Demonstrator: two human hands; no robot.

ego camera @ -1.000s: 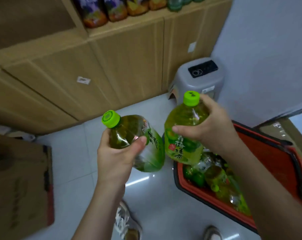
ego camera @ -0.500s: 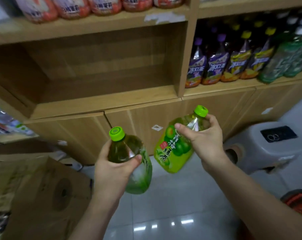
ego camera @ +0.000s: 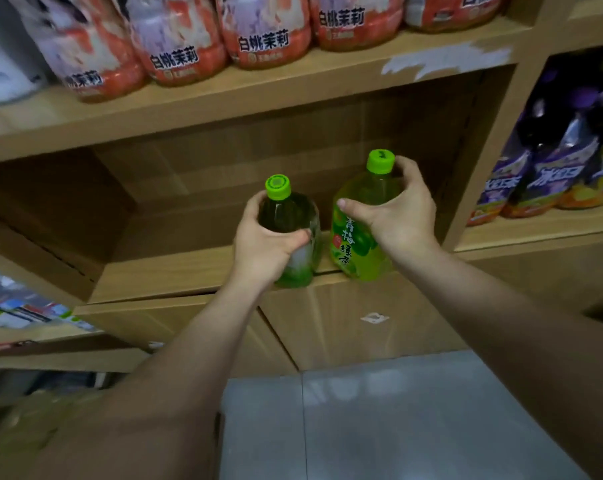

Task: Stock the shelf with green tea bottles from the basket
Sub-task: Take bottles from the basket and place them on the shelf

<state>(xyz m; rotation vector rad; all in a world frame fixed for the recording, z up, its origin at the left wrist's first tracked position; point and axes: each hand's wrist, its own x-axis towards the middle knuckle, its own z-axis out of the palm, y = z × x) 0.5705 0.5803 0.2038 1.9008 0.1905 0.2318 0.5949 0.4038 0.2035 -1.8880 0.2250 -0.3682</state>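
Each hand carries a green tea bottle with a lime-green cap. My left hand [ego camera: 267, 249] grips the darker bottle [ego camera: 288, 216] round its body, upright, at the front edge of the wooden shelf [ego camera: 175, 271]. My right hand [ego camera: 395, 211] grips the brighter bottle with the green plum label [ego camera: 353, 244] near its shoulder, just right of the first. Both bottle bases sit at or just over the shelf's front lip; I cannot tell whether they touch it. No bottles stand in the compartment behind them. The basket is out of view.
Orange-labelled peach drink bottles [ego camera: 265, 36] fill the shelf above. Purple-labelled bottles [ego camera: 549, 171] stand in the compartment to the right, behind a wooden divider [ego camera: 483, 161]. Closed cabinet fronts [ego camera: 345, 323] run below, above a grey tiled floor [ego camera: 397, 420]. A cardboard box [ego camera: 33, 438] lies lower left.
Both hands have risen and moved forward from above the basket to the shelf's front edge, carrying the two bottles. The right bottle went from tilted to upright. The basket has left the view.
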